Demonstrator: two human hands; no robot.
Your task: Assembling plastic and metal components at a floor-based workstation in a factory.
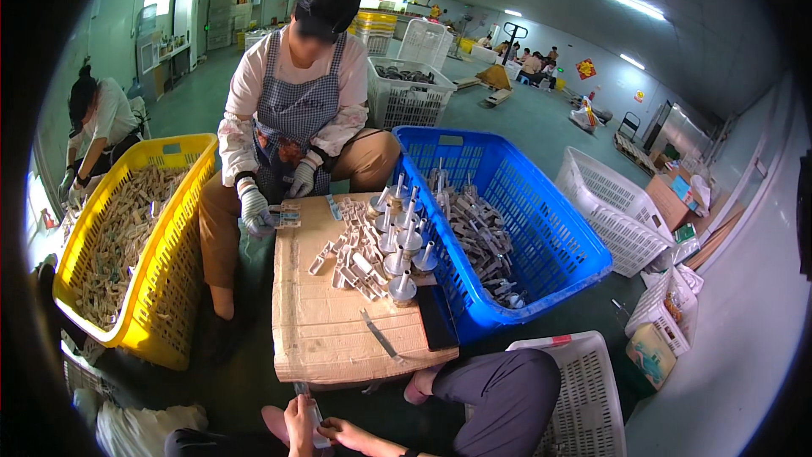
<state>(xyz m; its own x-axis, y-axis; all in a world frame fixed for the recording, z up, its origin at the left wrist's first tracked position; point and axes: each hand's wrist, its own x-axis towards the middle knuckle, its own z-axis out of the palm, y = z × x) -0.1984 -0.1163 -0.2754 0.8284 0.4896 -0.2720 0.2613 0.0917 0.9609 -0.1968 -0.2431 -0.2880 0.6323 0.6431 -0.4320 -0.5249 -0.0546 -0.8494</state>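
Below the near edge of the cardboard-topped table (313, 355), my left hand (299, 425) is closed around a pale, partly translucent strip-like piece (316, 423). My right hand (345, 434) reaches in from the right, its fingers closed at the same piece. The piece's exact kind is too small to make out. On the tabletop lie a heap of small beige clip-like parts (347, 258) and several round metal pieces with upright stems (403, 288). A flat metal strip (381, 335) rests nearer to me.
Across the table sits a co-worker (296, 101) in gloves, holding small flat pieces. A yellow crate (161, 305) of beige parts stands left, a blue crate (541, 262) of similar parts right. A white crate (592, 389) is beside my knee.
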